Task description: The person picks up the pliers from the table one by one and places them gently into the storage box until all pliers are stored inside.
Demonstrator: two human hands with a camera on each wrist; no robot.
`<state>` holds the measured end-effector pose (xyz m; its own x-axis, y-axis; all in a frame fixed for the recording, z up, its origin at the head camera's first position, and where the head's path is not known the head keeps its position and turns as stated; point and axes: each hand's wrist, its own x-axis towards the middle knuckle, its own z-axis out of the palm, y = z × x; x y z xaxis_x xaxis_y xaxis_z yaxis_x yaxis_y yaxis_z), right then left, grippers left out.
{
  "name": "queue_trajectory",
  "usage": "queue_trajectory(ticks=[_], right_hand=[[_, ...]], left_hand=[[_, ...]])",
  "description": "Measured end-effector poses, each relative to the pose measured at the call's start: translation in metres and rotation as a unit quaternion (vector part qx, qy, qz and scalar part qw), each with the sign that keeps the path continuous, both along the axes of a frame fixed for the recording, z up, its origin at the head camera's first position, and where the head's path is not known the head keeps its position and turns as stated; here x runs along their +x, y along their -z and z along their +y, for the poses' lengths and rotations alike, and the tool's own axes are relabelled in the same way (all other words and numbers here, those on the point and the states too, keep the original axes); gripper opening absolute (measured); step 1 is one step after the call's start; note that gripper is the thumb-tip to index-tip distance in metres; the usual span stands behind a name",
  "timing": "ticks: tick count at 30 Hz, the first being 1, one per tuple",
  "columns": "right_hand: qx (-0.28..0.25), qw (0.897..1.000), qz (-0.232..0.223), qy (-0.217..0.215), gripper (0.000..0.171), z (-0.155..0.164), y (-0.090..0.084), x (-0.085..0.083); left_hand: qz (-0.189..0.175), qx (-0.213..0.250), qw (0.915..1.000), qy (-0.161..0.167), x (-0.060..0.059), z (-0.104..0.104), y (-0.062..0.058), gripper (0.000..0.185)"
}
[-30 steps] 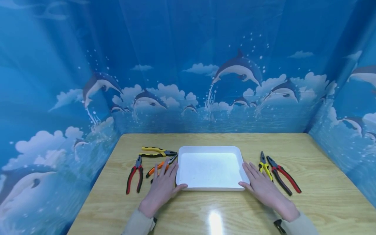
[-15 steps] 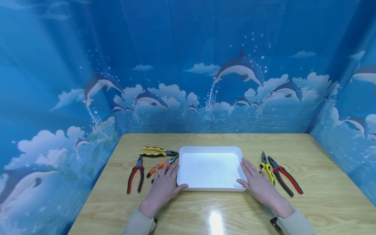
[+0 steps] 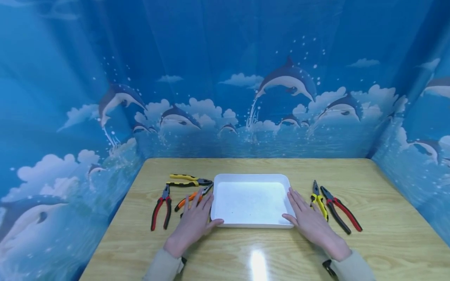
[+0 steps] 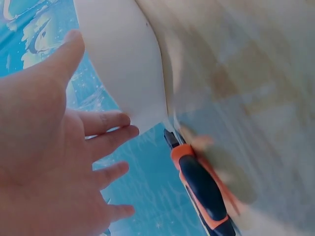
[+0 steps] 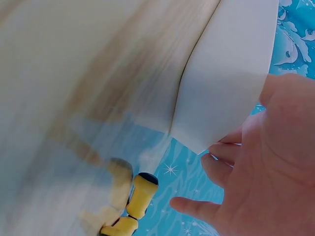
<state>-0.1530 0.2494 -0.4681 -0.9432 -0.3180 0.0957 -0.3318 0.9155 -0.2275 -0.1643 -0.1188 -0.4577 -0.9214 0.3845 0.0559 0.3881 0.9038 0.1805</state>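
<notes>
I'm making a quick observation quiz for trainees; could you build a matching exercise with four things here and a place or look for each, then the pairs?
1. White tray
2. Orange-handled pliers
3. Right hand
4. Table

A. Pale, wood-grained
B. At the tray's right side
C. Between both hands
D. Left of the tray, partly hidden by the left hand

Pairs: 1-C, 2-D, 3-B, 4-A

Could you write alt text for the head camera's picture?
A person's left hand and right hand lie at opposite ends of a white tray on a wood-grain table. Three pliers lie left of it, two more pliers right; behind, a dolphin-printed backdrop.
</notes>
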Motion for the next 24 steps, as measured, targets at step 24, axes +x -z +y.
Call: queue_trajectory(ticks=[24], right_hand=[[-0.001, 1.000, -0.014, 0.009, 0.077, -0.002, -0.002, -0.001]], left_hand=[[0.159, -0.016, 0.9650, -0.207, -0.015, -0.072, -0.012, 0.057]])
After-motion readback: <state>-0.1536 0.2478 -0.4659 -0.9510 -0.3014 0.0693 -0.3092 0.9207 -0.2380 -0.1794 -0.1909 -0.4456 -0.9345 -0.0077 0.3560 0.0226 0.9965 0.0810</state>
